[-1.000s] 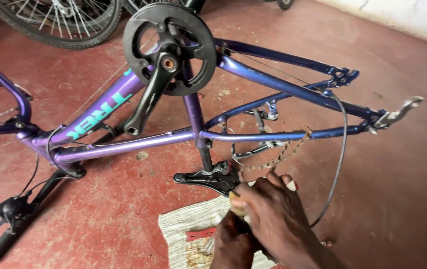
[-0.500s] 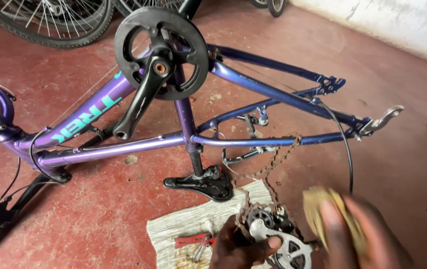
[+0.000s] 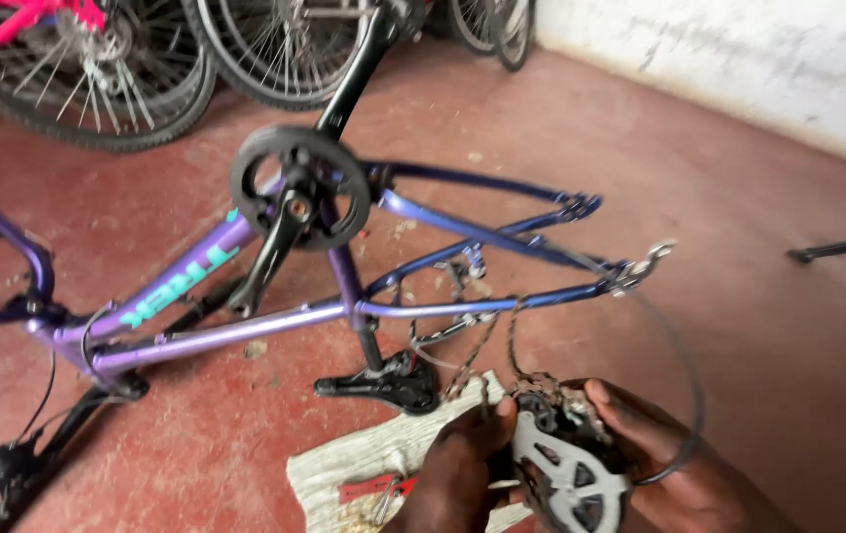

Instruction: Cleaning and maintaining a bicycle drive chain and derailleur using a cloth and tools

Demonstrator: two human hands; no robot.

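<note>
I am looking down at a purple and blue metal bicycle frame (image 3: 245,331) standing upside down on the red concrete floor (image 3: 738,326), resting on its black saddle (image 3: 383,383) and its handlebars. It has no wheels in it: the rear dropouts (image 3: 630,271) stand bare, and the black round chainring with its crank arm (image 3: 294,192) sits at the top of the frame.

Both of my hands are low in the view, closed around the same thing. My left hand (image 3: 457,474) grips the near side of a grimy silver-and-black rear sprocket cluster with its pierced metal plate (image 3: 566,464), fingers curled against it; my right hand (image 3: 679,464) wraps the far side, fingers bent over the dark toothed edge. Neither hand is spread. The cluster is held just above a pale, stained cloth sack (image 3: 373,464) laid on the floor, with what looks like a small red-handled tool (image 3: 373,489) lying on it.

A rusty brown chain (image 3: 497,341) hangs slack from the chainstay down to the cluster, and a thin black cable (image 3: 684,395) loops past my right hand.

As I judge it, the stripping is well on: wheels out, sprocket cluster free of the frame and in hand. What seems left is the work on the cluster itself, the dirty chain, and all refitting. Spare spoked wheels (image 3: 137,69) lean at the back, near the pale wall (image 3: 738,59).
</note>
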